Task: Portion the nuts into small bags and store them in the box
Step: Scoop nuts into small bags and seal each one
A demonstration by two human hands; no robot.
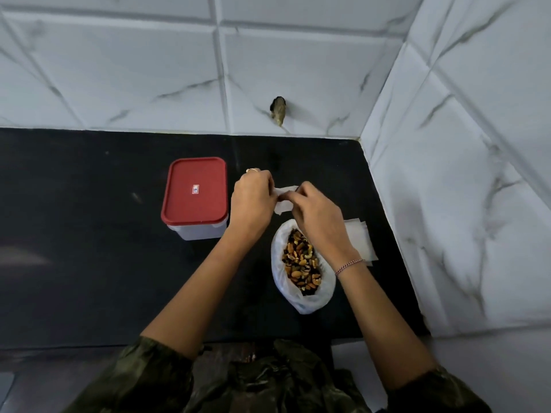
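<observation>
nuts (302, 263): sitting in an open white sack (310, 302) on the counter (89, 263), near the front edge, right of the box; none portioned yet, by the look of it.
small bag (283, 204): being held above the counter just behind the sack, btwn both hands; can't tell if its mouth is open.
left hand (253, 201): fingers curling round the bag's left side, gripping it.
right hand (316, 213): fingertips pinching the bag's right edge, prob. working the mouth apart; wrist hanging over the sack.
spare bags (360, 242): lying flat, right of the sack, partly under the R forearm.
box (195, 201): standing left of the hands w/ red lid on.
risk 1: R wrist dipping, catching the sack rim, so nuts are spilling onto the counter.
risk 2: forearm dragging spare bags twd the edge.
risk 3: thin film sticking, so the mouth is staying closed & nuts are missing it at the pour.
risk 4: lid on, so a filled bag is waiting w/ no place to go.
</observation>
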